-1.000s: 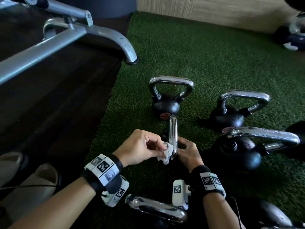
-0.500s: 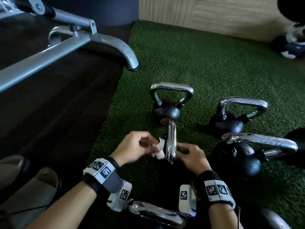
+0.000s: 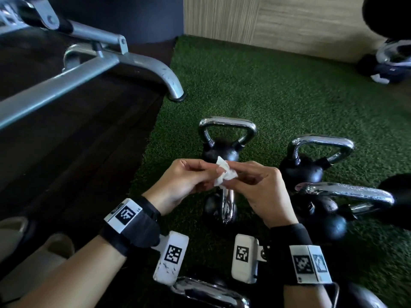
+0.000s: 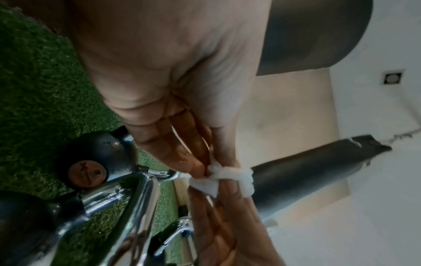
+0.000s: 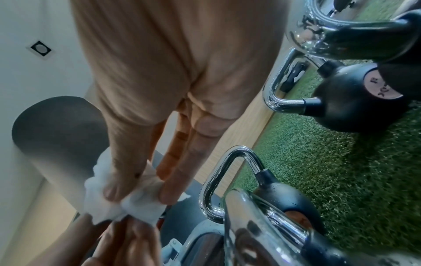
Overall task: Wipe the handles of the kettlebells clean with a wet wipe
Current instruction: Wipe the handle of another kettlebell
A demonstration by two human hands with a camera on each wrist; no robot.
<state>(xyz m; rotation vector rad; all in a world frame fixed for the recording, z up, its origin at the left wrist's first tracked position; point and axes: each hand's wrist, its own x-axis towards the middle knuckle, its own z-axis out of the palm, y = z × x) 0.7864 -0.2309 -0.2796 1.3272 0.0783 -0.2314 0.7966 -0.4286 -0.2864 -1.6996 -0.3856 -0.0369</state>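
A crumpled white wet wipe (image 3: pixel 224 174) is held in the air between both hands, above a small black kettlebell with a chrome handle (image 3: pixel 227 204). My left hand (image 3: pixel 189 178) pinches the wipe (image 4: pixel 227 177) from the left. From the right, my right hand (image 3: pixel 255 181) pinches the same wipe (image 5: pixel 127 203) with thumb and fingertips. Neither hand touches a kettlebell. Another small kettlebell (image 3: pixel 224 138) stands just behind the hands, and two larger ones (image 3: pixel 311 156) (image 3: pixel 333 207) stand to the right on the green turf.
A grey metal bench frame (image 3: pixel 89 70) crosses the dark floor at upper left, its foot (image 3: pixel 175 92) at the turf's edge. A chrome handle (image 3: pixel 211 292) lies near my forearms. More weights (image 3: pixel 391 61) sit at the far right by the wooden wall.
Both hands have lifted off the near kettlebell's handle and come together above it. The wipe, earlier pressed on the handle by the left hand, is now pinched by both hands.
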